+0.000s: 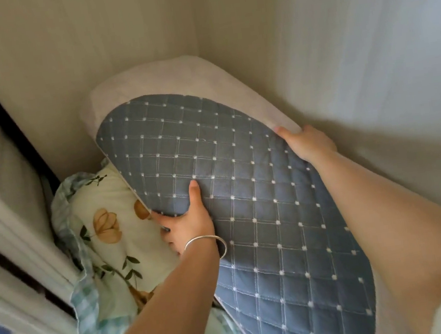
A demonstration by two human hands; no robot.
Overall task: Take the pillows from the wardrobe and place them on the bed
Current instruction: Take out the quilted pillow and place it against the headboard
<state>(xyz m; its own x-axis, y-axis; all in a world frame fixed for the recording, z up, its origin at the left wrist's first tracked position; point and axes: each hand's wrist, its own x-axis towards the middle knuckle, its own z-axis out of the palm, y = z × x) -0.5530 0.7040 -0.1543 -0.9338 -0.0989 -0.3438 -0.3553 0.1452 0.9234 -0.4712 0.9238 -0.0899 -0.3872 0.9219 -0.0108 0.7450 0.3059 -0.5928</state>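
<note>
Gripping blue quilted pillow [245,191] inside wardrobe [140,31], above floral pillow [108,218]: left hand [190,224] clamps lower edge, right hand [306,143] upper edge. We judge it soft, light, bulky; opposite edges hold best.

The quilted pillow [234,193] filling the middle of the frame is showing a slate-blue face crossed by a grid of thin white stitched lines, with a small white dot at each crossing; its far side along the upper edge is showing plain off-white. At lower left, the floral pillow [109,223] is showing a cream ground printed with peach-orange blossoms and dark green leafy stems, edged by a frill in pale teal-and-white check. A silver bangle [205,243] is gleaming on the wrist at centre. The wardrobe walls [111,27] behind are showing plain beige.
</note>
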